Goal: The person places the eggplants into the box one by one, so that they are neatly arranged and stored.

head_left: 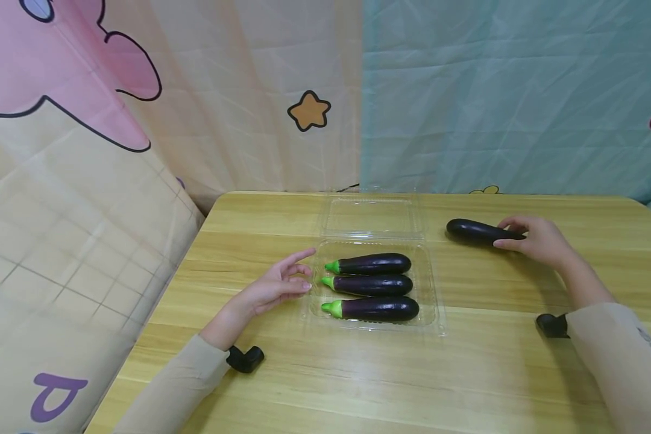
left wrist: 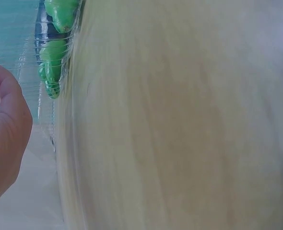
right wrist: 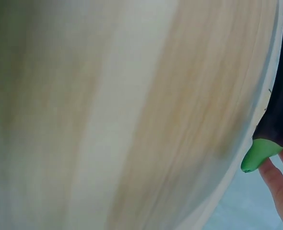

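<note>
Three dark purple eggplants point(head_left: 377, 285) with green stem ends lie side by side in a clear plastic clamshell box point(head_left: 427, 301), stems to the left. My left hand point(head_left: 273, 286) is at the box's left edge, index finger extended and the others loosely bent, holding nothing; whether it touches the rim I cannot tell. To the right of the box, my right hand point(head_left: 537, 241) pinches another eggplant point(head_left: 474, 231) between thumb and fingers near its stem end. That green stem point(right wrist: 260, 154) shows in the right wrist view; in the head view the hand hides it.
The box's clear lid point(head_left: 371, 216) lies folded back behind it. Everything rests on a wooden table point(head_left: 369, 380) with a patterned curtain point(head_left: 439, 90) behind it and along the left side. Black wrist mounts point(head_left: 245, 360) stick out at both sleeves.
</note>
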`<state>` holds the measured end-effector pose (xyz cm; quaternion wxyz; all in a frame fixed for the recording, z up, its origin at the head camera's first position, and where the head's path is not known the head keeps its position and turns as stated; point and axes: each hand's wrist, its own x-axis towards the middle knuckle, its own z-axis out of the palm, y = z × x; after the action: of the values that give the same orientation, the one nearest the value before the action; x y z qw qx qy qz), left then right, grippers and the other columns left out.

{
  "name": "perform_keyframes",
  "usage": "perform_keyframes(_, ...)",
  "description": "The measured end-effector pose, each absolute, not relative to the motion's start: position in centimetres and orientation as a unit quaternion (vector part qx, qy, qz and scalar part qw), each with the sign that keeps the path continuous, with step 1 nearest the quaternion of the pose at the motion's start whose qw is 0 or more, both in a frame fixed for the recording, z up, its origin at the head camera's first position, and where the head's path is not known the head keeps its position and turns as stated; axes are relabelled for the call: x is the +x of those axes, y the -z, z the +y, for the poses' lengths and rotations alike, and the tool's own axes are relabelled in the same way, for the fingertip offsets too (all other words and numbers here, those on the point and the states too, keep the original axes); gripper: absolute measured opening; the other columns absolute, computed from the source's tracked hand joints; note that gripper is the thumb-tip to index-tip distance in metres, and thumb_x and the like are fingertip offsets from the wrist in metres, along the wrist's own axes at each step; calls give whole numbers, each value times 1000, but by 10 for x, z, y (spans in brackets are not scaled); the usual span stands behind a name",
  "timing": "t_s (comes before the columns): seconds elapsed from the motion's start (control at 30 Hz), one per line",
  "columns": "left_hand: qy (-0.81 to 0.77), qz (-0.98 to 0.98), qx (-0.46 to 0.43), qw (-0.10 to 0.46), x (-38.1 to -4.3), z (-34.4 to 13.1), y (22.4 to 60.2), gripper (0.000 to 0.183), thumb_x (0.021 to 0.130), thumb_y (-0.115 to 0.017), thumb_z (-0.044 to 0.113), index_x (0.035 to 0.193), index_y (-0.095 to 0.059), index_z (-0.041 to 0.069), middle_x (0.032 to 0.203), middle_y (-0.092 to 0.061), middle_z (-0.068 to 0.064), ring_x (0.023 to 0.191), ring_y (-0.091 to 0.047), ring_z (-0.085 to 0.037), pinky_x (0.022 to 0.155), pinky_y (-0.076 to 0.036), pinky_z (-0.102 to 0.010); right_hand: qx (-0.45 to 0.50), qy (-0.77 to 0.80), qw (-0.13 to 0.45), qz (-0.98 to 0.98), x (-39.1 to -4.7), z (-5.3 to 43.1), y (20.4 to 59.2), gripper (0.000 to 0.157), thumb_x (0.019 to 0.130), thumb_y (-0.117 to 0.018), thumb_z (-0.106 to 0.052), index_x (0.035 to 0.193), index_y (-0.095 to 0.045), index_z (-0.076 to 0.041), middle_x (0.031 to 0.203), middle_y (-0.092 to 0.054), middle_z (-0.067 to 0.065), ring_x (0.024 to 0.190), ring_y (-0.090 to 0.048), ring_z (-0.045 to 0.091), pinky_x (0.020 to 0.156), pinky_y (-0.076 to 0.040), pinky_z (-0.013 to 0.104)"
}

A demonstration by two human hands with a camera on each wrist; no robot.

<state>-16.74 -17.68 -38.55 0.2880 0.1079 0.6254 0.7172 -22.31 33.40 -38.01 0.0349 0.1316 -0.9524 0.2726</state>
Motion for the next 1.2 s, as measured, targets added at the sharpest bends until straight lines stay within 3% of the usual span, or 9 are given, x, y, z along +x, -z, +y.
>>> perform_keyframes(0.3,-716,629,108,285,-166,-177,385,74,85,-53,-12,149,-20,9,105,-45,-4,75,-55,-6,69,-50,-18,137,-280,59,-948,-216,331,377,37,80,-74,-23,106,-62,1,91,-61,17,91,-53,35,71,-38,40)
perform_keyframes(0.47,-716,628,111,283,-166,-177,385,74,85,-52,-12,149,-20,8,103,-45,-3,75,-55,-6,69,-50,-18,132,-282,54,-949,-212,327,373,40,80,-74,-26,109,-63,0,93,-60,16,90,-51,32,69,-37,39)
perform_keyframes(0.87,-716,626,119,285,-167,-177,386,74,85,-53,-11,149,-19,9,104,-45,-3,76,-55,-7,69,-50,-17,121,-293,76,-945,-204,317,363,38,76,-78,-27,104,-66,-6,89,-59,7,75,-47,8,58,-41,20)
perform_keyframes(1.2,-717,625,114,287,-168,-177,385,75,85,-53,-12,149,-19,9,104,-45,-3,76,-56,-7,69,-50,-17,129,-283,73,-948,-197,310,352,39,76,-77,-28,106,-66,-5,93,-59,9,79,-48,16,58,-42,20)
